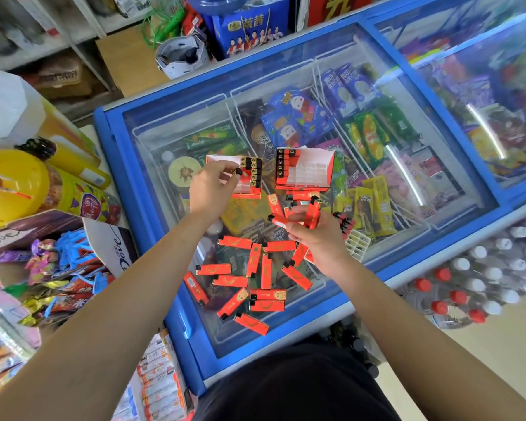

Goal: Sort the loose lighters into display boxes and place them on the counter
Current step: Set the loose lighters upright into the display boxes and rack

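Several loose red lighters (249, 281) lie scattered on the glass lid of a blue freezer (152, 214). Two red and white display boxes stand on the lid: the left box (246, 189) holds a column of lighters, the right box (313, 173) holds two short columns at its left side. My left hand (211, 189) pinches one lighter by its black top, right over the left box. My right hand (313, 235) grips a bunch of several red lighters below the right box.
A white plastic grid insert (357, 244) lies right of my right hand. Candy bins and a Dove box (116, 247) crowd the left. Bottled water packs (480, 281) stand at the right. A second freezer lid (474, 95) extends at the far right.
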Demonstrator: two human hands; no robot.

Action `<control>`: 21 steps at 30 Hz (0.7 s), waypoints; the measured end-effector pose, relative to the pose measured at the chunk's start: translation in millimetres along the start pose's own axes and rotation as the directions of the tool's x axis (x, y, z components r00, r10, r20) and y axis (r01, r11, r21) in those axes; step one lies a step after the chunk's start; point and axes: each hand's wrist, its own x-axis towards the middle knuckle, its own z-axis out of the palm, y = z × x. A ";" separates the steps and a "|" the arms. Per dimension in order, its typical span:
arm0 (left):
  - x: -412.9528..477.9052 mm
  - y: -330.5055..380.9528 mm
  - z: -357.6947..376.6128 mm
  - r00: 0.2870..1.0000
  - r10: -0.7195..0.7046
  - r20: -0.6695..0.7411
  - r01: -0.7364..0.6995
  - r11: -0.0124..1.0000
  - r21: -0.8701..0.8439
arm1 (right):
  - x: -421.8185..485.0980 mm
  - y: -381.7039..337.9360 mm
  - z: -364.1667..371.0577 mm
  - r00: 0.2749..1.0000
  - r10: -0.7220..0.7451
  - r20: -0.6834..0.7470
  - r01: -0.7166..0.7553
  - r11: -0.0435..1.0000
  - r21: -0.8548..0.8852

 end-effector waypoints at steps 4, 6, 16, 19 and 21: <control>9.2 -3.0 6.6 0.996 0.064 0.064 -0.071 0.992 0.108 | -1.2 -2.2 -4.9 0.999 -0.042 0.018 0.044 0.991 -0.124; 9.8 -2.5 8.0 0.993 0.100 0.061 -0.108 0.984 0.141 | -2.8 -3.5 -7.0 0.998 -0.051 0.033 0.056 0.978 -0.198; 7.3 0.0 15.5 0.991 0.133 0.008 -0.131 0.964 0.232 | -4.8 -4.4 -10.0 0.993 -0.084 0.078 0.101 0.963 -0.251; -15.4 3.9 13.9 0.991 0.133 -0.010 -0.131 0.985 0.112 | -3.0 -2.8 -10.2 0.994 -0.076 0.078 0.091 0.971 -0.221; -33.6 8.9 14.6 0.981 0.180 0.066 -0.180 0.984 0.000 | -2.4 -3.3 -9.5 0.995 -0.057 0.082 0.072 0.978 -0.196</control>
